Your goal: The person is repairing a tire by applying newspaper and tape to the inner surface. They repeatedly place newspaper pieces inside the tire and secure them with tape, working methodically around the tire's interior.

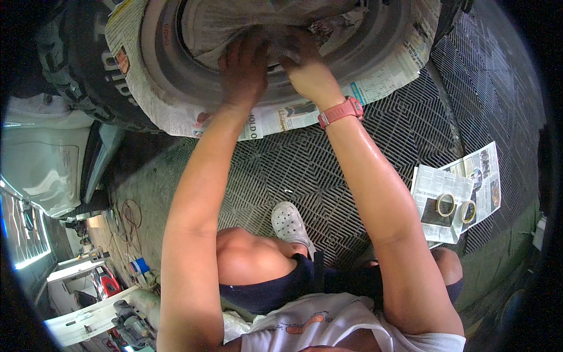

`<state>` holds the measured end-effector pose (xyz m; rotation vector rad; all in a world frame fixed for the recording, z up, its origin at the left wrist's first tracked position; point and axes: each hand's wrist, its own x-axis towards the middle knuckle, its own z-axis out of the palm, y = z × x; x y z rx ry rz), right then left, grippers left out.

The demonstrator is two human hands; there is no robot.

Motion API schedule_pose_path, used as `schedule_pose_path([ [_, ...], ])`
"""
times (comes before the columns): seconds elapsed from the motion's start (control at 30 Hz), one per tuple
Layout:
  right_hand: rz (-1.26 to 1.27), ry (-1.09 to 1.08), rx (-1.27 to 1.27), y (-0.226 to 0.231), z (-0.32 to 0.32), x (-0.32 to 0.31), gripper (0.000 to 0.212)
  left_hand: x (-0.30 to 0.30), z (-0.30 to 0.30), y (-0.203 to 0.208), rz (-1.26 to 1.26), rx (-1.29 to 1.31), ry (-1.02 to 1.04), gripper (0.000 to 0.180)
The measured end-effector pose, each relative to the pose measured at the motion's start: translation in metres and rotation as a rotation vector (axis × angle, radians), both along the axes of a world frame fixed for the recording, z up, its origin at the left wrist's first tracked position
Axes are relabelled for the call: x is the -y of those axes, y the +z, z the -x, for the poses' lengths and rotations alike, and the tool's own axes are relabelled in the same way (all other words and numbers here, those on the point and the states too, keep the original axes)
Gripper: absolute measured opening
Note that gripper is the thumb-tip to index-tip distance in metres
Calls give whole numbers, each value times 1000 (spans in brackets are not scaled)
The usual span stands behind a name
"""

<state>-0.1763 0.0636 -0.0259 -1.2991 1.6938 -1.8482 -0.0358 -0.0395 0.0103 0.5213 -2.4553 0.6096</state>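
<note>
Both hands press flat on a car wheel rim (193,76) at twelve o'clock in the view: the left hand (243,67) lies spread and open on the rim's grey face, while the right hand (305,64), wearing a pink wristwatch (342,110), has its fingers curled against the newspaper (246,23) that covers the wheel's centre, pinching or pressing its edge (which of the two cannot be told). More newspaper sheets (375,82) wrap the black tyre (76,64) around the rim. The paper looks loosely laid, so a hard push could probably tear it or slide it off the rim, leaving a gap in the covering. At three o'clock, two rolls of masking tape (456,206) rest on spare newspaper pages (484,170), well apart from the hands. The person crouches on a dark ribbed grid floor (281,170), one pale clog (290,223) planted at six o'clock. At nine o'clock a white car body (41,170) shows, with workshop clutter below it.
</note>
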Motion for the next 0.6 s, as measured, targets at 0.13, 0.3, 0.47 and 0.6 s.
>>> schedule_pose_path([
  [0.13, -16, -36, -174, 4, 8, 6, 58, -1, 14, 7, -23, -2, 9, 46],
  [0.3, -55, 18, -287, 34, 17, -12, 55, -4, 18, 9, -26, -14, -28, 45],
  [0.47, -10, -165, 170, 24, 20, -44, 52, -3, 18, 17, 13, 44, -21, 44],
  [0.6, 68, -532, -83, 6, 38, -51, 37, -7, 23, 11, -45, -20, 25, 43],
])
